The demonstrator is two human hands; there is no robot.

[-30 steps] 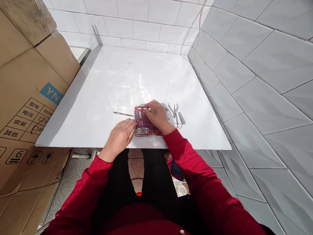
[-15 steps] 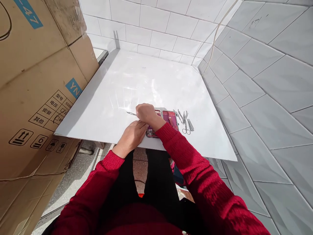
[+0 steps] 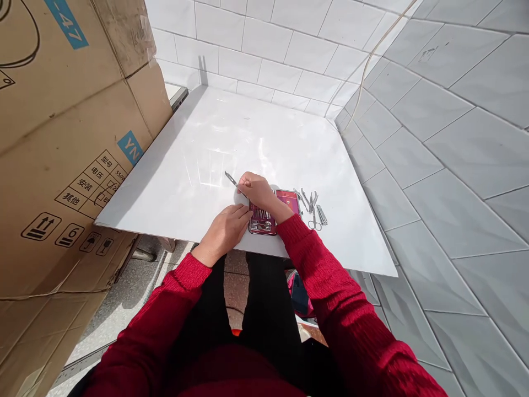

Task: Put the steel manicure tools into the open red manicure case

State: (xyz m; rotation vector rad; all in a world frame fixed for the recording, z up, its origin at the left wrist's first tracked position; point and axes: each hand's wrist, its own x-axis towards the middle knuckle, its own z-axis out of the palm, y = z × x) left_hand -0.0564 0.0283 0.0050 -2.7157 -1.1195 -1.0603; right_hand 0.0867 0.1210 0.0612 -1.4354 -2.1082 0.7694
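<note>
My right hand (image 3: 257,190) is closed in a pinch above the back left of an opened manicure case (image 3: 264,231). A slim metal manicure tool (image 3: 230,177) sticks out from its fingers toward the upper left. The case has a dark red lining, and several small metal tools sit in its near half. Its lid half (image 3: 290,201) lies open to the right, partly behind my right wrist. My left hand (image 3: 225,230) rests flat at the case's left edge, fingers stretched out and touching it.
Right of the case lie scissors (image 3: 314,220), nippers (image 3: 306,199) and a nail clipper (image 3: 322,215) on the white board (image 3: 198,182). A large cardboard box (image 3: 82,127) stands along the left side. Tiled walls (image 3: 450,154) bound the back and right.
My right hand has shifted slightly right, and the slim tool has swung from nearly level to slanting up and left. More of the case's tools now show. My left hand stays at the edge.
</note>
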